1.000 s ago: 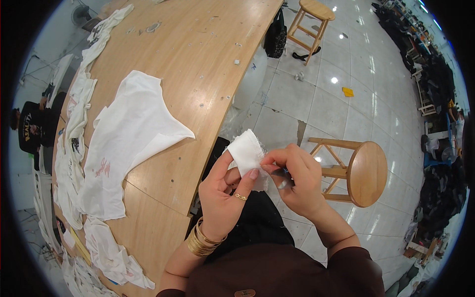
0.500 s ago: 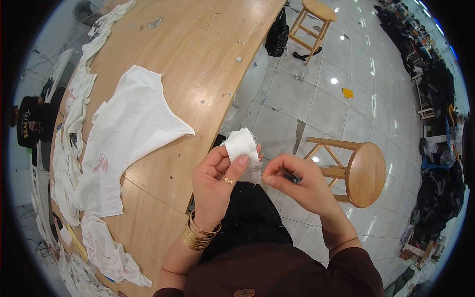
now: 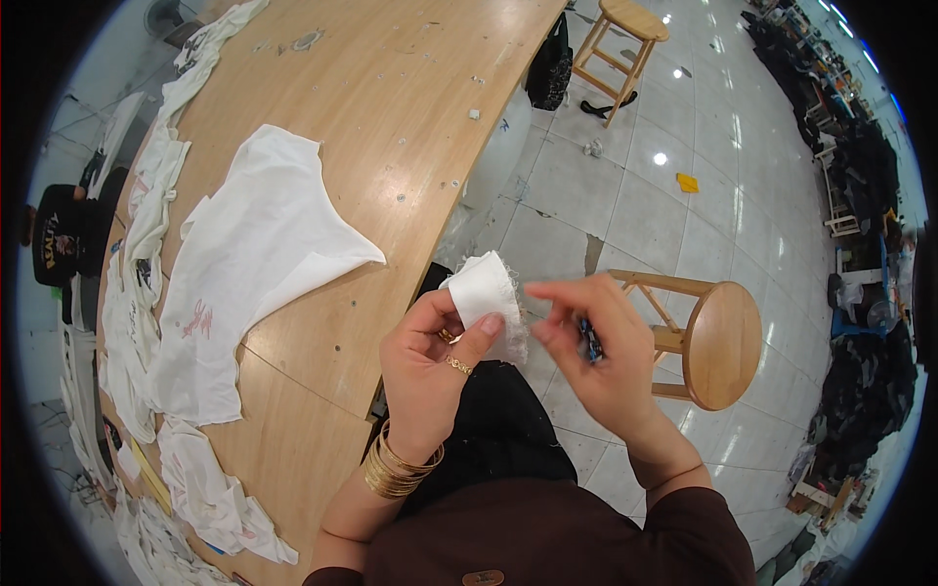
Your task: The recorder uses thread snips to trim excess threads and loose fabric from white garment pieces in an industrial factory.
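Note:
A small folded piece of white fabric [image 3: 485, 288] with a frayed, thready right edge is pinched between the thumb and fingers of my left hand [image 3: 430, 356]. To its right, apart from the frayed edge, is my right hand [image 3: 606, 347], slightly blurred, its thumb and index finger forward. Curled against that palm is a small dark tool [image 3: 590, 341] with a bluish part; its kind is mostly hidden by the fingers. On the wooden table [image 3: 410, 117] at my left lies a white garment panel [image 3: 269, 230] with a red print near its lower end.
More white cloth pieces [image 3: 210, 488] run along the table's far left side. A wooden stool [image 3: 723, 344] stands close on my right, another stool [image 3: 635, 20] farther off. A black bag [image 3: 550, 68] hangs by the table edge. Dark piles [image 3: 850, 361] line the right side.
My right hand has turned more upright, its index finger and thumb spreading farther apart. The left hand and its fabric have shifted slightly right, showing more of the frayed edge.

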